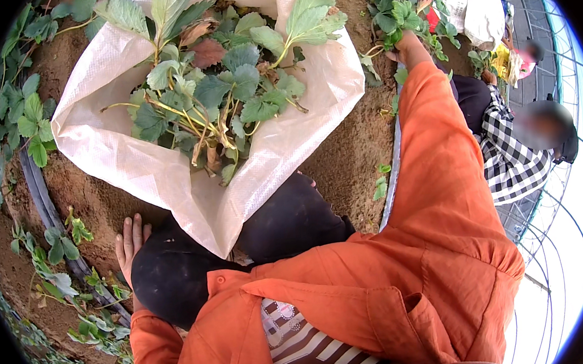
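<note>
A white woven sack (117, 144) stands wide-mouthed in front of my knees, filled with pulled strawberry leaves and stems (213, 96), some of them brown. My left hand (132, 241) rests beside my left knee with its fingers stretched out, holding nothing. Far to the right, my right arm reaches out to a growing strawberry plant (401, 12). My right hand (409, 44) is at the base of that plant, among its leaves. Its fingers are mostly hidden there, so their grip does not show.
A dark drip hose (44, 194) runs along the soil at left, among more strawberry plants (34, 127). A pale plastic edge (392, 167) borders the bed at right. Beyond it a person in a checked shirt (511, 147) sits near another white sack (484, 16).
</note>
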{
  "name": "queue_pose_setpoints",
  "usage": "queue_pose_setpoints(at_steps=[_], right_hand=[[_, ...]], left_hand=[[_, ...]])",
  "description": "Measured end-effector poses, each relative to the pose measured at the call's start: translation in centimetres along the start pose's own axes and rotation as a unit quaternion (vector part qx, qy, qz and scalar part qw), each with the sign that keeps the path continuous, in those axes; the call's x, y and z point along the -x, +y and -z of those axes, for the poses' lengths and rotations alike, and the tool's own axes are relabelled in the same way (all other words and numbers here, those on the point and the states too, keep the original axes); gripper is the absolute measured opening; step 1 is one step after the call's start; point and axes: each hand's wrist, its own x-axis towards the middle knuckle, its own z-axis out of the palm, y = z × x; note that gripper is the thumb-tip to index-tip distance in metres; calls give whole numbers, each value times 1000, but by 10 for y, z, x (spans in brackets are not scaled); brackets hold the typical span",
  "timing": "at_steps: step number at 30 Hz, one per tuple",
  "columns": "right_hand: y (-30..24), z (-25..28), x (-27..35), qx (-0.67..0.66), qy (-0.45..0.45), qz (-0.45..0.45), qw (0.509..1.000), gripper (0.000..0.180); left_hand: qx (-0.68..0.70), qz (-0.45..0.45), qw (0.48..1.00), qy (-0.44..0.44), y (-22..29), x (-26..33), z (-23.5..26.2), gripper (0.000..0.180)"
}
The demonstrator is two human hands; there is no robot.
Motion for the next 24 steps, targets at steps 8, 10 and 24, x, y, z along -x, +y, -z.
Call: queue_pose_setpoints(at_steps=[8, 10, 24], right_hand=[[33, -16, 21, -227, 111, 67, 965, 13], [43, -16, 26, -282, 75, 108, 950, 13], [82, -32, 53, -291, 148, 80, 942, 15]], left_hand=[[2, 1, 1000, -1, 1, -1, 1, 38], [-3, -3, 1000, 1, 0, -1, 0, 38], [1, -10, 1000, 13, 0, 0, 2, 35]])
